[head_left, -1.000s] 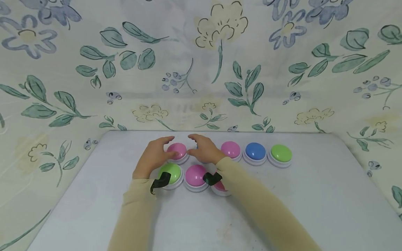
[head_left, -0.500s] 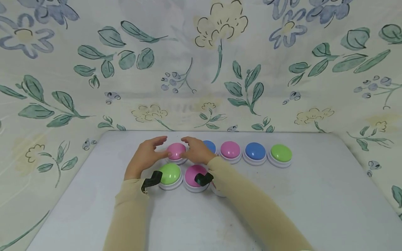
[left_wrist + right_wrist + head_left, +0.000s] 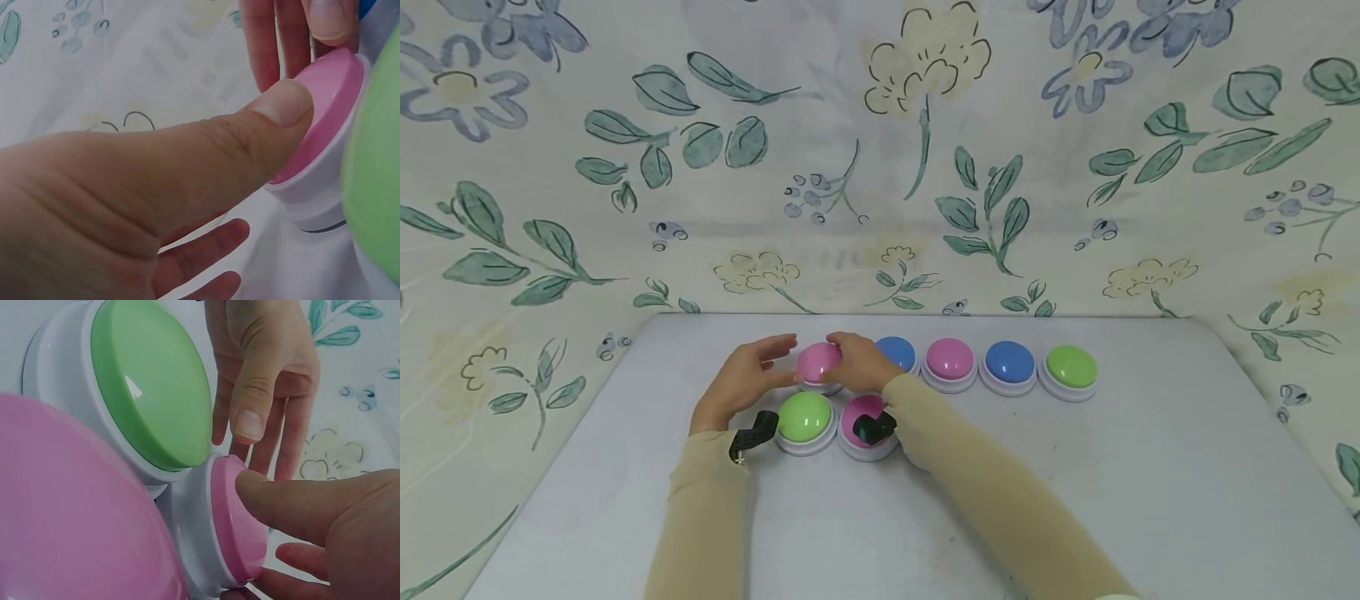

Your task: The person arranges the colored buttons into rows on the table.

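Observation:
A pink push button [image 3: 817, 362] on a white base sits at the left end of the back row, between both hands. My right hand [image 3: 862, 363] holds its right side; in the right wrist view the thumb lies on the pink dome [image 3: 234, 519] and fingers reach round the far side. At its left, my left hand [image 3: 741, 379] has its fingers spread. In the left wrist view the left thumb [image 3: 250, 119] overlaps the pink dome, but the right wrist view shows a small gap. A green button [image 3: 805, 417] and another pink button [image 3: 859, 414] stand in front.
Rightward along the back row are a blue button [image 3: 895, 352], a pink one [image 3: 950, 358], another blue one [image 3: 1010, 362] and a green one [image 3: 1071, 367]. My right forearm mostly hides another front-row button. Flowered cloth [image 3: 850, 167] rises behind the white table [image 3: 820, 517].
Both hands have moved left. My right hand has come onto the leftmost pink button, uncovering the blue one beside it, and my left hand has drawn back from it a little.

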{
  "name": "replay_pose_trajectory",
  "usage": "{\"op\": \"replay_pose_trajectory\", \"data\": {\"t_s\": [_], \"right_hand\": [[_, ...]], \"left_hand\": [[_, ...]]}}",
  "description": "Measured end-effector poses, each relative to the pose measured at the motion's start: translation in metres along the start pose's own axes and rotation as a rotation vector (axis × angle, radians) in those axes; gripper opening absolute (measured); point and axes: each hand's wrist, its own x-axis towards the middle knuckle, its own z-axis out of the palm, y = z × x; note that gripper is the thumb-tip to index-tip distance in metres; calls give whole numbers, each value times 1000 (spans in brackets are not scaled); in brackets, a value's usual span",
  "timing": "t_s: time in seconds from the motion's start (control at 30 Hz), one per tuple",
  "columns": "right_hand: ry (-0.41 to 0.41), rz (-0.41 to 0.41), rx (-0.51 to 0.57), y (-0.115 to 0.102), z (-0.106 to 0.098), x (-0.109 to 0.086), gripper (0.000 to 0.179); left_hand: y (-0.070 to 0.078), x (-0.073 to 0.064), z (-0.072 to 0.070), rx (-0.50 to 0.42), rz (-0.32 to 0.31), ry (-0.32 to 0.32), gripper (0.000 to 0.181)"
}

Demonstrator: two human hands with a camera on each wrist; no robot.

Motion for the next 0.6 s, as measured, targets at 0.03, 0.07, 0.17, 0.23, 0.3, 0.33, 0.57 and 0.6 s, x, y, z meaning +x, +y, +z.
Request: {"op": "replay_pose_trajectory", "data": {"t_s": [0.03,0.07,0.17,0.23,0.3,0.33,0.57,0.6], "right_hand": [[-2,2,-6,-1,0,0,67],[-4,3,-12,-1,1,0,67],[-15,3,-19,-3,2,0,68],[-20,2,-34,-4,3,0,68],[-20,-2,-55,-4,4,0,68],[-19,-4,-74,-4,5,1,68],[-20,-7,-202,-5,10,3,65],[-17,-7,-216,-5,11,3,64]], "left_hand": [[-1,0,1,-7,-2,-2,72],[-3,1,1,-13,-3,-4,72],[-5,2,2,-23,4,-9,74],[-7,2,3,-31,15,-12,73],[-7,2,4,-26,26,-13,71],[-8,2,4,-23,25,-12,70],[-7,4,9,29,22,-22,64],[-6,4,10,33,23,-20,64]]}}
